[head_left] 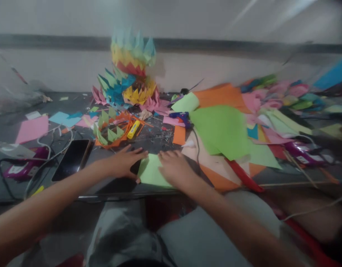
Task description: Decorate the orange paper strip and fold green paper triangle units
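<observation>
Forearms (62,193) angle inward, left grip (124,163) and right grip (176,167) palm-down.

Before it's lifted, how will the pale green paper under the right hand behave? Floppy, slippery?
Probably light: the pale green paper looks thin. It may bend readily, though blur hides whether it's folded. Lying flat on the dark table, it would likely slide rather than roll or tip.

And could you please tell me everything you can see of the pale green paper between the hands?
The pale green paper looks thin, matte and unmarked, roughly rectangular. It lies flat on the dark table, near the front edge. The right hand covers part of its right side; the left hand is at its left edge. Whether it is folded, I cannot tell.
</observation>
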A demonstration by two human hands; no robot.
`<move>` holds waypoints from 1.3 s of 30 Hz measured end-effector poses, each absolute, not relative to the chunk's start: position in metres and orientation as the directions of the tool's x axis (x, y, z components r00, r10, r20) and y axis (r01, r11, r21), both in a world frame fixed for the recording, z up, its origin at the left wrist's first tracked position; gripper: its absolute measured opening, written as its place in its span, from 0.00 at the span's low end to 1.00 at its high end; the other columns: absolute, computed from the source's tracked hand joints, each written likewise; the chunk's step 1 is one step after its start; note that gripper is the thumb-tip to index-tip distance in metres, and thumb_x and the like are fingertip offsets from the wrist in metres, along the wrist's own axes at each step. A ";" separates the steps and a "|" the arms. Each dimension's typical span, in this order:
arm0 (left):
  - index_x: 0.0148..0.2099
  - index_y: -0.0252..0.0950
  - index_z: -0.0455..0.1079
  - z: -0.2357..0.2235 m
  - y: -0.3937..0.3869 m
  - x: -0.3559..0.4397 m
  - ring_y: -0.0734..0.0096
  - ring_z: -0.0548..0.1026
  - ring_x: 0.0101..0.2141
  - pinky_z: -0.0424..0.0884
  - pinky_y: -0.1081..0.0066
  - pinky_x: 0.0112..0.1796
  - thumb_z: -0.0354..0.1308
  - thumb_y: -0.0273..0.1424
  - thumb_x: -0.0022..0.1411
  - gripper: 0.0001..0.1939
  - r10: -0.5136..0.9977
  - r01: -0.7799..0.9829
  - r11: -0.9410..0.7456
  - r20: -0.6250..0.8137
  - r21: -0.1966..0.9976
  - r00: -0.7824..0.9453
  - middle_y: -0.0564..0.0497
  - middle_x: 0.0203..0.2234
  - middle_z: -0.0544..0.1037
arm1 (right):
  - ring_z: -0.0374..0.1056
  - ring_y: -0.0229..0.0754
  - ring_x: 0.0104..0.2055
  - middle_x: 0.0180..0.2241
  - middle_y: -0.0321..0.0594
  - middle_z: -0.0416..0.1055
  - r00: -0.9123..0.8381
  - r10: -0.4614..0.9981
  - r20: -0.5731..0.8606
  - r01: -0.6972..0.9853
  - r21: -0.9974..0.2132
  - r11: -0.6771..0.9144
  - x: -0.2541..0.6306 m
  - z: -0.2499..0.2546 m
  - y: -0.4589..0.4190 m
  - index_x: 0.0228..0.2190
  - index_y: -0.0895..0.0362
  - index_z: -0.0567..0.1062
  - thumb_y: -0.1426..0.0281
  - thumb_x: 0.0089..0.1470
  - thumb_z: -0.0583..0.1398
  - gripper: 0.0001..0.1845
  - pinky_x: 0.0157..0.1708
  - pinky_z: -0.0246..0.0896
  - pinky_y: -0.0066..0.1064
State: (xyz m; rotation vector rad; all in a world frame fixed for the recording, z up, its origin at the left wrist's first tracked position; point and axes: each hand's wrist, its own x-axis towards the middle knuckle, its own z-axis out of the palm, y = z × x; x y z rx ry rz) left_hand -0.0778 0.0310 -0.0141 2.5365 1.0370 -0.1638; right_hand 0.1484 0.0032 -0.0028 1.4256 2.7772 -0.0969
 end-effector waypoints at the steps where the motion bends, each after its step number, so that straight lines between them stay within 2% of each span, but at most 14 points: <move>1: 0.65 0.39 0.45 -0.013 0.030 -0.076 0.53 0.46 0.62 0.31 0.53 0.58 0.59 0.53 0.48 0.49 0.655 0.709 -0.637 -0.272 0.302 0.705 0.40 0.62 0.50 | 0.57 0.56 0.56 0.57 0.55 0.59 -0.564 0.825 -0.034 0.825 -0.066 0.561 0.138 -0.008 0.001 0.53 0.68 0.65 0.66 0.58 0.52 0.26 0.53 0.50 0.50; 5: 0.65 0.40 0.45 -0.007 0.028 -0.069 0.50 0.45 0.62 0.34 0.46 0.58 0.61 0.50 0.48 0.48 0.652 0.733 -0.614 -0.335 0.293 0.680 0.40 0.62 0.49 | 0.48 0.52 0.62 0.61 0.50 0.50 -0.482 0.876 0.009 0.867 -0.138 0.479 0.115 -0.030 0.001 0.57 0.67 0.59 0.62 0.60 0.48 0.29 0.58 0.44 0.50; 10: 0.65 0.43 0.44 -0.004 0.026 -0.067 0.48 0.41 0.63 0.34 0.42 0.57 0.61 0.48 0.48 0.47 0.672 0.756 -0.583 -0.348 0.297 0.654 0.44 0.63 0.49 | 0.47 0.54 0.62 0.60 0.48 0.54 -0.476 0.877 0.068 0.865 -0.141 0.481 0.135 -0.035 0.000 0.56 0.63 0.62 0.56 0.59 0.49 0.31 0.60 0.36 0.54; 13: 0.66 0.43 0.43 -0.005 0.025 -0.068 0.48 0.37 0.63 0.35 0.41 0.56 0.60 0.50 0.48 0.48 0.672 0.751 -0.576 -0.335 0.323 0.660 0.43 0.63 0.47 | 0.49 0.54 0.62 0.59 0.50 0.55 -0.428 0.902 0.051 0.894 -0.123 0.431 0.160 -0.032 -0.007 0.55 0.62 0.64 0.55 0.58 0.50 0.31 0.60 0.38 0.55; 19: 0.66 0.43 0.41 -0.001 0.025 -0.066 0.47 0.35 0.62 0.34 0.40 0.56 0.58 0.52 0.48 0.49 0.669 0.773 -0.559 -0.387 0.301 0.635 0.44 0.64 0.45 | 0.51 0.55 0.61 0.58 0.50 0.56 -0.281 0.959 0.028 0.957 -0.070 0.282 0.198 -0.032 -0.024 0.54 0.60 0.65 0.57 0.58 0.49 0.28 0.59 0.39 0.56; 23: 0.66 0.44 0.42 -0.003 0.026 -0.067 0.46 0.37 0.62 0.35 0.39 0.56 0.59 0.54 0.47 0.50 0.664 0.751 -0.571 -0.352 0.333 0.660 0.43 0.63 0.46 | 0.47 0.55 0.62 0.60 0.49 0.51 -0.211 0.977 -0.045 0.972 -0.120 0.204 0.200 -0.033 -0.032 0.57 0.64 0.61 0.59 0.59 0.47 0.30 0.59 0.39 0.56; 27: 0.66 0.45 0.42 -0.009 0.026 -0.075 0.48 0.42 0.62 0.37 0.43 0.58 0.54 0.58 0.48 0.49 0.647 0.717 -0.618 -0.310 0.322 0.697 0.46 0.63 0.47 | 0.45 0.54 0.63 0.61 0.46 0.46 -0.200 0.978 -0.053 0.968 -0.165 0.189 0.199 -0.033 -0.034 0.58 0.63 0.58 0.61 0.59 0.46 0.30 0.59 0.39 0.57; 31: 0.66 0.43 0.43 -0.009 0.026 -0.084 0.50 0.46 0.62 0.38 0.46 0.59 0.49 0.58 0.53 0.44 0.627 0.671 -0.693 -0.240 0.265 0.742 0.46 0.63 0.49 | 0.45 0.56 0.63 0.61 0.49 0.47 -0.216 0.976 -0.030 0.968 -0.140 0.210 0.201 -0.036 -0.033 0.58 0.66 0.58 0.63 0.57 0.47 0.30 0.58 0.39 0.58; 34: 0.65 0.38 0.49 -0.002 0.030 -0.084 0.51 0.49 0.62 0.41 0.47 0.59 0.48 0.55 0.57 0.40 0.640 0.673 -0.719 -0.212 0.175 0.739 0.44 0.62 0.54 | 0.47 0.57 0.62 0.60 0.50 0.50 -0.233 0.971 0.059 0.965 -0.109 0.238 0.203 -0.047 -0.031 0.57 0.64 0.61 0.63 0.57 0.48 0.29 0.57 0.40 0.59; 37: 0.62 0.32 0.55 0.013 0.037 -0.076 0.52 0.52 0.61 0.47 0.49 0.58 0.51 0.47 0.60 0.33 0.661 0.676 -0.735 -0.172 0.048 0.731 0.40 0.60 0.58 | 0.50 0.57 0.61 0.59 0.51 0.53 -0.244 0.961 0.129 0.961 -0.103 0.257 0.205 -0.062 -0.028 0.56 0.64 0.63 0.63 0.56 0.48 0.29 0.56 0.42 0.59; 39: 0.60 0.32 0.58 0.027 0.041 -0.067 0.55 0.57 0.59 0.52 0.53 0.57 0.51 0.40 0.62 0.27 0.667 0.668 -0.744 -0.085 -0.011 0.741 0.40 0.59 0.60 | 0.52 0.55 0.61 0.58 0.51 0.56 -0.246 0.955 0.163 0.953 -0.139 0.269 0.208 -0.068 -0.024 0.56 0.64 0.63 0.65 0.57 0.47 0.28 0.56 0.44 0.58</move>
